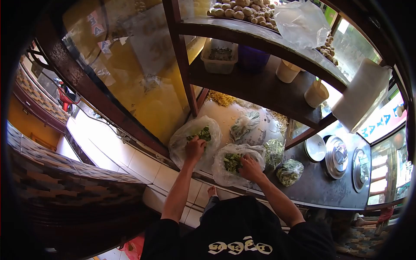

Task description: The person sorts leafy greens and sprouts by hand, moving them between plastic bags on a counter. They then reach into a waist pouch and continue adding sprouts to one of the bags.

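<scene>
My left hand [195, 148] reaches into an open clear plastic bag [177, 144], its fingers closed on leafy greens [202, 134]. My right hand [250, 168] is in a second open plastic bag [223, 175], at its right side. Its fingers are curled into chopped greens [232, 162], and the fingertips are partly hidden among them. Both bags rest on the counter near its front edge. Close by on the right are a filled bag of greens [274, 151] and a rounder, full bag of greens [290, 172]. Behind them lies another bag of greens [245, 125].
Above the bags runs a dark shelf [255, 89] with a plastic tub [219, 58] and cups [288, 70]. Meatballs [242, 11] lie on the upper shelf. Yellow noodles [221, 98] sit at the back. Metal lids [337, 157] stand at right; a wooden post [180, 56] rises at left.
</scene>
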A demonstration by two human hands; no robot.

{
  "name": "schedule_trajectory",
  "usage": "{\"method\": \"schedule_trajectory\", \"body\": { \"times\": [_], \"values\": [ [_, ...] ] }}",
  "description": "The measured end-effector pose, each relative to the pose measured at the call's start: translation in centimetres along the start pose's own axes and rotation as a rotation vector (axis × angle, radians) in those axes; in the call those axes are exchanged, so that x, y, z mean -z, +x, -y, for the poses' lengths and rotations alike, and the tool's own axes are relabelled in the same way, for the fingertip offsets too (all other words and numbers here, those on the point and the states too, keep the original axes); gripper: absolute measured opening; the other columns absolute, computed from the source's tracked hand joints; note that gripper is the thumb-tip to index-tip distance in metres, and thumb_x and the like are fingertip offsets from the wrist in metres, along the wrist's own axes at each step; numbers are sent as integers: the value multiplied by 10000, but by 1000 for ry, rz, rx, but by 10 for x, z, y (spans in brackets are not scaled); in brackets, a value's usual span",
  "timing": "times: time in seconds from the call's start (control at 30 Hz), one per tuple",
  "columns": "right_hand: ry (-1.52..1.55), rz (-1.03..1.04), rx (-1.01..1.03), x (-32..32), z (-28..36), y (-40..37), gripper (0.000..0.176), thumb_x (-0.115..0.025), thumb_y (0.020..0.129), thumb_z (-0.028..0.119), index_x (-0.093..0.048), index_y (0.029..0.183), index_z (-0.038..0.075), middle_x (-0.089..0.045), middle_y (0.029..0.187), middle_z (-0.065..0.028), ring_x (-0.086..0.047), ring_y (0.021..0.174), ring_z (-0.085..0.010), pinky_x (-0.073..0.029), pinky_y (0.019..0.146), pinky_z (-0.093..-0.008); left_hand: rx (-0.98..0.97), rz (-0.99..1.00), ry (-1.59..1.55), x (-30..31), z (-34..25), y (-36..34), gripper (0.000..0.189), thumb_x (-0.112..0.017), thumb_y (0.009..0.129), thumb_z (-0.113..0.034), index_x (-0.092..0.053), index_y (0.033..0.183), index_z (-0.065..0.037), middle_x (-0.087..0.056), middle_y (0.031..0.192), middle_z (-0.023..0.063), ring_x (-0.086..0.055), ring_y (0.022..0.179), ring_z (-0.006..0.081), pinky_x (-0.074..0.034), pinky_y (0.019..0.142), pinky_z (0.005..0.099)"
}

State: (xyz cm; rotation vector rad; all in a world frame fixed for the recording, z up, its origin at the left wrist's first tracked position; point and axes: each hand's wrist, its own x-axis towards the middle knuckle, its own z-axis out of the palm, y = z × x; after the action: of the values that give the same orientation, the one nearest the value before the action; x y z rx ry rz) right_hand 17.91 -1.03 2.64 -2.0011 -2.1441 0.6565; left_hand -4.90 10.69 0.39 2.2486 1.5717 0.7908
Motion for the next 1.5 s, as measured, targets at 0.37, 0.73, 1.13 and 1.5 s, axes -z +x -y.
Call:
{"method": "schedule_trajectory", "body": {
  "times": [0.37, 0.73, 1.13, 1.5],
  "values": [
    [997, -151, -28, 18, 53, 1, 219, -539, 780, 144, -550, 979, 53, -562, 907, -85, -568, 797, -200, -456, 721, -317, 442, -198, -976, 36, -27, -49, 149, -618, 731, -95, -628, 857, -16, -589, 658, 36, -517, 600, 74, -414, 577, 211],
    [1749, 189, -410, -7, 57, 26, 179, -463, 815, 72, -557, 946, -7, -573, 753, -58, -531, 610, -125, -429, 546, -243, 200, -251, -309, 35, -1, -35, 99, -594, 698, -95, -626, 784, -60, -570, 795, 91, -544, 682, 246, -417, 617, 339],
    [512, -143, 30, -36, 107, 94, 164, -559, 685, 153, -632, 804, 68, -581, 638, -141, -577, 607, -273, -438, 552, -343, 240, 156, 132, -1, 27, -39, 237, -623, 643, -178, -617, 872, -117, -606, 770, 96, -568, 737, 263, -370, 700, 404],
    [737, -200, -26, -34, 99, 84, 214, -586, 659, 93, -603, 871, 72, -569, 631, -93, -558, 605, -215, -432, 587, -323, 228, 56, -242, 25, 34, -32, 174, -679, 580, -121, -598, 724, -64, -583, 679, 82, -571, 655, 226, -438, 596, 319]
  ]
}}
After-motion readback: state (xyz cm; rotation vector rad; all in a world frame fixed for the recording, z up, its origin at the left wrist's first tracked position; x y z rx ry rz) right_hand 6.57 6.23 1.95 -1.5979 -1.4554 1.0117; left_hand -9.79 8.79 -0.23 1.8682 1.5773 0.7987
